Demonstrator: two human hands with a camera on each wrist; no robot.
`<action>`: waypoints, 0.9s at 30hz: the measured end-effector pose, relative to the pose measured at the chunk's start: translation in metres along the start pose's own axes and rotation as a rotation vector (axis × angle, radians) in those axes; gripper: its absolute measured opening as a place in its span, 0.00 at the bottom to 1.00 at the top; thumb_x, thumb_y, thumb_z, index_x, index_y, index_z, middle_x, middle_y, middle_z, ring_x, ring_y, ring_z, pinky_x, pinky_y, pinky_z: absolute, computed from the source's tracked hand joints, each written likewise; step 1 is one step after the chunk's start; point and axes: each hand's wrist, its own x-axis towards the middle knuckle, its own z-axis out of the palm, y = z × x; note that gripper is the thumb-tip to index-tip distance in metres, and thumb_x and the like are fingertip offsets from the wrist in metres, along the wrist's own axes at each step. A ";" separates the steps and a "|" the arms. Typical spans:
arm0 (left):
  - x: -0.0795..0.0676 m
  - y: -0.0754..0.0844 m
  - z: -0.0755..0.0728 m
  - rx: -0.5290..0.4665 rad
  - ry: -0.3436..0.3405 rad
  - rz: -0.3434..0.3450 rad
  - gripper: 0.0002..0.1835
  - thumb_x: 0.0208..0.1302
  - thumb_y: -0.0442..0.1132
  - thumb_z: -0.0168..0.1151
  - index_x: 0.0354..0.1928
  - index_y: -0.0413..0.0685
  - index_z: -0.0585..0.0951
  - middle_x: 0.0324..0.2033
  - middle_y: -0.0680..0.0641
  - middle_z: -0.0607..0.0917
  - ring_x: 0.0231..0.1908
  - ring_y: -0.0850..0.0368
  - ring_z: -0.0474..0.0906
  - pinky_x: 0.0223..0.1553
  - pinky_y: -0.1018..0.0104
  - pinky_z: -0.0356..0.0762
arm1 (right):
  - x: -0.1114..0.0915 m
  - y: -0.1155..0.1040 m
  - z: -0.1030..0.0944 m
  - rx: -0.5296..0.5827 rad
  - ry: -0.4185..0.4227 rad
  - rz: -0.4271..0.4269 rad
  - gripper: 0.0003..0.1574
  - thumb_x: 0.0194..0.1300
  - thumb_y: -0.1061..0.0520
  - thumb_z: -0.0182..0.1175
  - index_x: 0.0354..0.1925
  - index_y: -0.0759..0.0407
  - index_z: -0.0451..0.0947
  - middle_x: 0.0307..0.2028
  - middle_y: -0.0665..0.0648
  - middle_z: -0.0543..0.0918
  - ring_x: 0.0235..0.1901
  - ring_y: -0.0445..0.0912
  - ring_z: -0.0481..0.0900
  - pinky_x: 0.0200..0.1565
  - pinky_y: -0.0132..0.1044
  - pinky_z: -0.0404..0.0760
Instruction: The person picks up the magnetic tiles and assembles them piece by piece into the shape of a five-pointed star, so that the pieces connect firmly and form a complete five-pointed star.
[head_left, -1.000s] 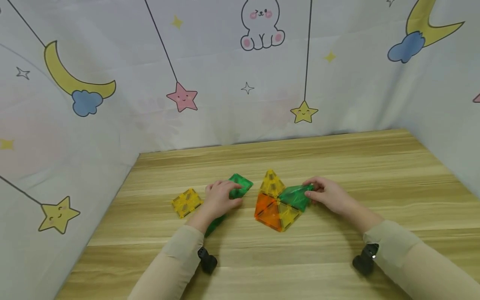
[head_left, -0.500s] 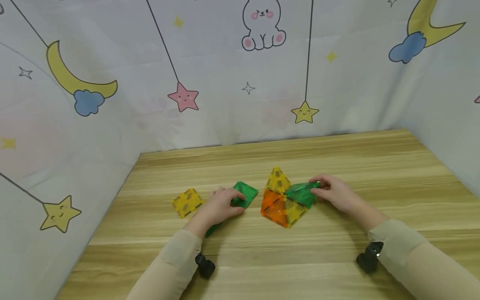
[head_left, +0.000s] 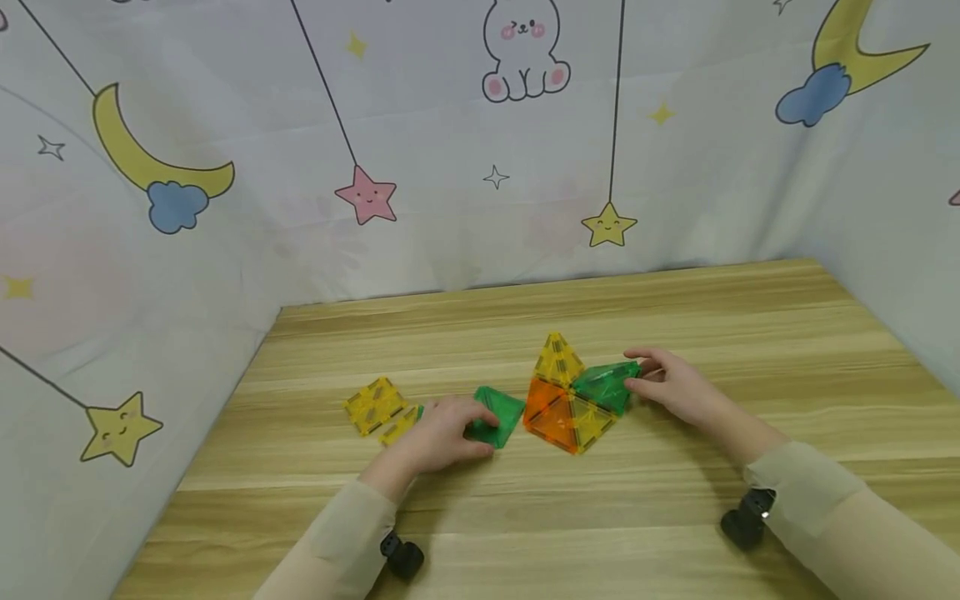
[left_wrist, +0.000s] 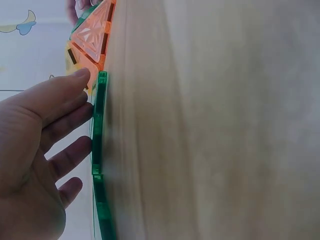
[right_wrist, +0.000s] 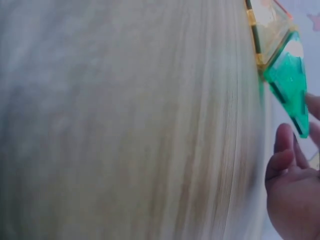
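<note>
one green tile (head_left: 511,410), left hand (head_left: 448,431) touching, far table edge (head_left: 540,289) well apart

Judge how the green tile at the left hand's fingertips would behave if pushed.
The green tile looks thin and straight-edged, so probably stiff and light. It appears to lie flat on the table, so it would likely slide rather than roll or tip.

1. You show two hands: left hand (head_left: 447,429) and right hand (head_left: 675,390).
2. You wear two black wrist cameras (head_left: 406,560).
3. You have at least four yellow tiles (head_left: 375,406).
4. You have at least two orange tiles (head_left: 551,420).
5. You have at least three green tiles (head_left: 506,410), some partly hidden.
6. You face one table (head_left: 510,525).
</note>
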 end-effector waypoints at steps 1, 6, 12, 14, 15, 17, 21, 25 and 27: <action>-0.001 0.000 0.000 0.007 0.001 0.009 0.17 0.56 0.46 0.68 0.47 0.51 0.82 0.43 0.53 0.82 0.43 0.57 0.74 0.45 0.51 0.61 | -0.001 0.000 0.000 0.000 0.004 -0.001 0.36 0.66 0.49 0.58 0.65 0.63 0.62 0.50 0.68 0.72 0.45 0.56 0.76 0.39 0.42 0.75; -0.005 0.003 -0.001 0.019 -0.012 0.038 0.17 0.55 0.47 0.68 0.46 0.52 0.82 0.41 0.55 0.82 0.36 0.61 0.72 0.42 0.55 0.60 | -0.005 -0.003 -0.002 0.003 0.030 0.005 0.37 0.65 0.49 0.59 0.66 0.63 0.60 0.52 0.69 0.70 0.43 0.54 0.75 0.36 0.40 0.75; -0.010 0.007 -0.004 -0.015 -0.071 0.036 0.15 0.56 0.47 0.68 0.45 0.54 0.82 0.43 0.57 0.82 0.44 0.60 0.74 0.47 0.52 0.58 | -0.009 -0.006 -0.003 -0.014 0.080 -0.013 0.35 0.66 0.50 0.59 0.65 0.65 0.62 0.51 0.67 0.70 0.36 0.49 0.71 0.31 0.38 0.73; -0.011 0.007 -0.004 -0.023 -0.077 0.042 0.14 0.56 0.47 0.68 0.45 0.55 0.82 0.43 0.58 0.82 0.46 0.61 0.74 0.48 0.52 0.58 | -0.010 -0.007 -0.002 -0.030 0.106 -0.023 0.35 0.66 0.51 0.59 0.64 0.65 0.63 0.52 0.67 0.71 0.35 0.49 0.70 0.30 0.38 0.73; -0.012 0.006 -0.003 -0.027 -0.081 0.045 0.14 0.56 0.47 0.68 0.45 0.56 0.82 0.43 0.59 0.82 0.46 0.61 0.74 0.48 0.51 0.57 | -0.011 -0.008 -0.002 -0.041 0.119 -0.027 0.34 0.66 0.51 0.59 0.64 0.64 0.63 0.52 0.66 0.71 0.35 0.49 0.70 0.30 0.37 0.72; -0.014 0.005 -0.002 -0.048 -0.096 0.044 0.14 0.56 0.48 0.68 0.44 0.58 0.82 0.43 0.61 0.81 0.45 0.63 0.74 0.49 0.51 0.57 | -0.013 -0.011 -0.001 -0.060 0.142 -0.041 0.33 0.65 0.52 0.59 0.64 0.64 0.64 0.51 0.66 0.72 0.35 0.49 0.70 0.30 0.37 0.72; -0.018 0.005 0.000 -0.086 -0.134 0.050 0.13 0.55 0.50 0.68 0.43 0.62 0.82 0.42 0.65 0.80 0.44 0.65 0.72 0.51 0.50 0.56 | -0.016 -0.018 0.003 -0.116 0.180 -0.101 0.31 0.63 0.56 0.61 0.61 0.66 0.67 0.49 0.65 0.75 0.34 0.48 0.71 0.31 0.38 0.72; -0.021 0.006 0.002 -0.101 -0.148 0.066 0.13 0.54 0.50 0.68 0.43 0.64 0.82 0.42 0.66 0.80 0.45 0.65 0.71 0.54 0.49 0.55 | -0.018 -0.026 0.010 -0.140 0.182 -0.152 0.30 0.61 0.57 0.63 0.59 0.66 0.69 0.46 0.62 0.77 0.33 0.46 0.71 0.31 0.36 0.72; -0.022 0.008 0.002 -0.105 -0.155 0.071 0.13 0.54 0.50 0.68 0.43 0.64 0.82 0.43 0.66 0.79 0.45 0.65 0.70 0.55 0.49 0.55 | -0.019 -0.031 0.015 -0.134 0.171 -0.175 0.30 0.60 0.58 0.63 0.59 0.66 0.70 0.46 0.61 0.77 0.32 0.46 0.71 0.30 0.36 0.71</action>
